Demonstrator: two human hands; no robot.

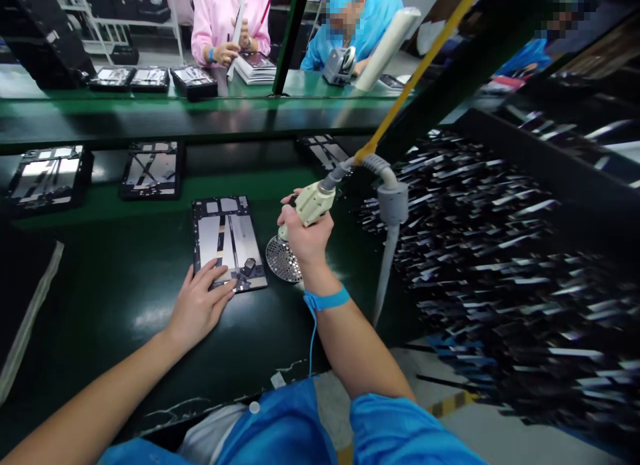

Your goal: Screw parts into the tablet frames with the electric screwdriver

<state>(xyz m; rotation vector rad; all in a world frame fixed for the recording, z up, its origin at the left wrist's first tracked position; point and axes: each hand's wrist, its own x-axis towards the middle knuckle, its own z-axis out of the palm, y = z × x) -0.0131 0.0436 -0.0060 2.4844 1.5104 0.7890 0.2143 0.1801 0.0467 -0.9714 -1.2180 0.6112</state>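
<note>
My left hand lies flat with fingers spread on the near edge of a tablet back frame that rests on the dark green belt. My right hand is closed around a cream electric screwdriver, held upright just right of the frame. Its grey hose and a yellow cord run up and to the right. Under the tool's tip sits a round perforated screw tray. A blue wrist strap circles my right wrist.
Two more frames lie farther left on the belt, another frame behind. Across the green shelf, a person in pink and a person in blue work with black trays. Racks of parts fill the right.
</note>
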